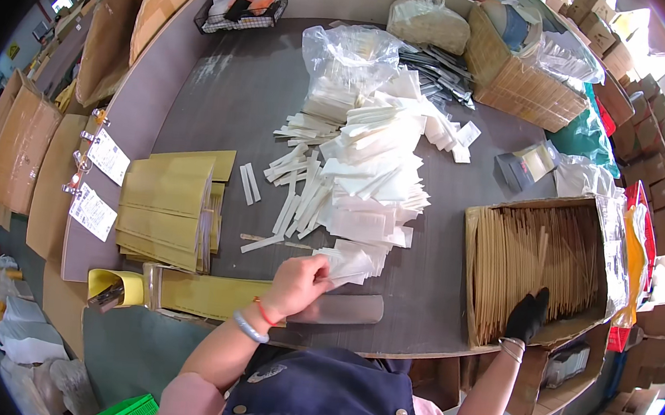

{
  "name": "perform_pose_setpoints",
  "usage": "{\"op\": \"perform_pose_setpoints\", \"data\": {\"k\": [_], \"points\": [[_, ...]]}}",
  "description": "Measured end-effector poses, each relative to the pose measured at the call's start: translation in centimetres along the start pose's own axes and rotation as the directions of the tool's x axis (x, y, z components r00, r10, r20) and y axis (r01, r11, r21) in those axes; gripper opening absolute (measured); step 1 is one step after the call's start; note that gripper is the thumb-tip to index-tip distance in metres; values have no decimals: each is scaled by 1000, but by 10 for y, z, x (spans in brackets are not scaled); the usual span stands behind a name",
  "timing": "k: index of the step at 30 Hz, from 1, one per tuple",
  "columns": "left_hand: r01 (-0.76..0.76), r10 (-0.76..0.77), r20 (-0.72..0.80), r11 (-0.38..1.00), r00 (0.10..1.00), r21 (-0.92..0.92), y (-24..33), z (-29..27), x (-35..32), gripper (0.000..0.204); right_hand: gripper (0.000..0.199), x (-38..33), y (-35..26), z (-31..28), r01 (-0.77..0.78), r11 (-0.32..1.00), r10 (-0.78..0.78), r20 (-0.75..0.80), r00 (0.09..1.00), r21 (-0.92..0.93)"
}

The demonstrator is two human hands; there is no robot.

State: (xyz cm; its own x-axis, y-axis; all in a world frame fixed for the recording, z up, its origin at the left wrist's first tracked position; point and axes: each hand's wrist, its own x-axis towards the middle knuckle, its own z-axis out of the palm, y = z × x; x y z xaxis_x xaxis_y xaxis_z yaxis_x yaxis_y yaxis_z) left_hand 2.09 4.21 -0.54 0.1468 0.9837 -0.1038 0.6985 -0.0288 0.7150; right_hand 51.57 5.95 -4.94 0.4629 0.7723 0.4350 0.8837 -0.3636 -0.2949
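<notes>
Inside the box [614, 259], brown envelopes [509, 264] and right hand [529, 315], grip unclear; at white slips [353, 262], left hand [299, 283], fingers together.

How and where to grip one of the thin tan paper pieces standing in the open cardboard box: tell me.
Likely pinch its exposed top edge, from above: the thin tan paper pieces stand packed on edge, and the open cardboard box walls them in.
</notes>
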Motion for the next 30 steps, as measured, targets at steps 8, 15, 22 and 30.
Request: {"op": "perform_pose_setpoints", "data": {"k": [8, 15, 22, 30], "points": [[-184, 169, 78, 950, 982, 253, -8, -2, -47, 34, 17, -69, -182, -57, 270, 741, -594, 412, 691, 615], [-141, 156, -37, 957, 987, 254, -26, -24, -83, 66, 32, -118, -188, -21, 536, 557, -830, 419, 367, 634], [-163, 177, -28, 949, 984, 268, -13, -3, -75, 77, 14, -151, -227, 4, 391, 408, -851, 189, 490, 825], [-197, 209, -9, 935, 978, 295, -23, 17, -59, 72, 44, -190, -263, -7, -235, 445, -749, 503, 432, 864]]}}
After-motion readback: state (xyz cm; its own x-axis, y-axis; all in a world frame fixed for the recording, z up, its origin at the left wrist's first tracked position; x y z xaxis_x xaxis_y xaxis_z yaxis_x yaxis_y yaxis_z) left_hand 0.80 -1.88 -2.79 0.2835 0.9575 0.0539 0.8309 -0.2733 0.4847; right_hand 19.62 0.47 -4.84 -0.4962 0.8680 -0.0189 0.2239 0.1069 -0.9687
